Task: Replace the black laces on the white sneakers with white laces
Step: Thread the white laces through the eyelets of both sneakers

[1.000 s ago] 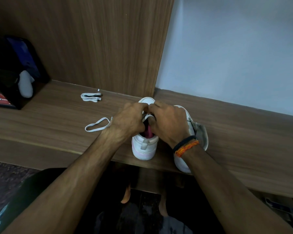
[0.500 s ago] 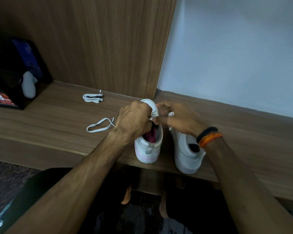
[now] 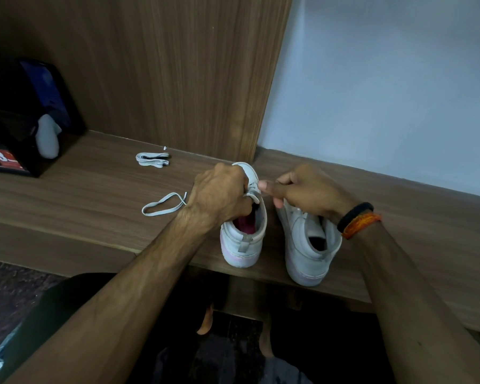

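Note:
Two white sneakers stand on the wooden shelf (image 3: 100, 189), heels toward me. My left hand (image 3: 219, 196) grips the upper front of the left sneaker (image 3: 243, 239) and holds a white lace (image 3: 253, 195) there. A loop of that white lace (image 3: 161, 207) trails out to the left on the shelf. My right hand (image 3: 305, 189) hovers over the toe of the right sneaker (image 3: 308, 250), its fingers curled and its thumb and forefinger pinched at the lace beside the left shoe. A second white lace (image 3: 153, 158) lies folded in a bundle farther back.
A dark box (image 3: 17, 162) with a red label and a white object sits at the shelf's far left. A wooden panel (image 3: 164, 73) and a pale wall (image 3: 385, 79) rise behind. My knees and bare feet are below the shelf edge.
My right hand has drawn away to the right from the left sneaker's tongue, uncovering the right sneaker. My left hand has stayed on the left sneaker.

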